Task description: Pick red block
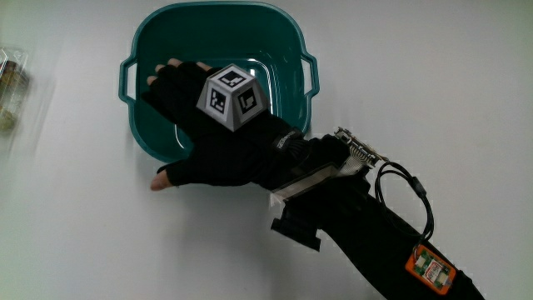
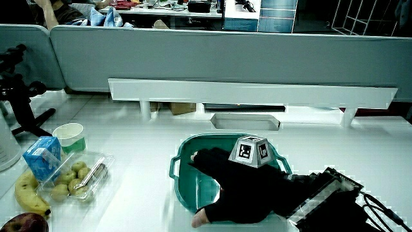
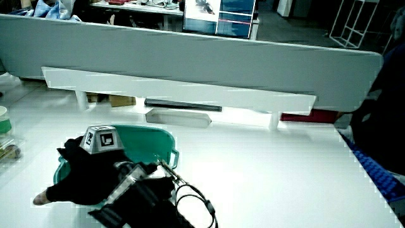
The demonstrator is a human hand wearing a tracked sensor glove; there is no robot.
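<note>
While the hand [image 1: 208,137] hangs over the teal tub [image 1: 148,50] near the desk's middle, fingers reaching down inside, no red block shows anywhere. Probably it's under the palm in the tub. Can't tell if the fingers are clamped.

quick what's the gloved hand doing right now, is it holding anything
The hand: over the teal basin, reaching in. Whether the fingers are holding anything cannot be told; no red block shows in any view.
</note>
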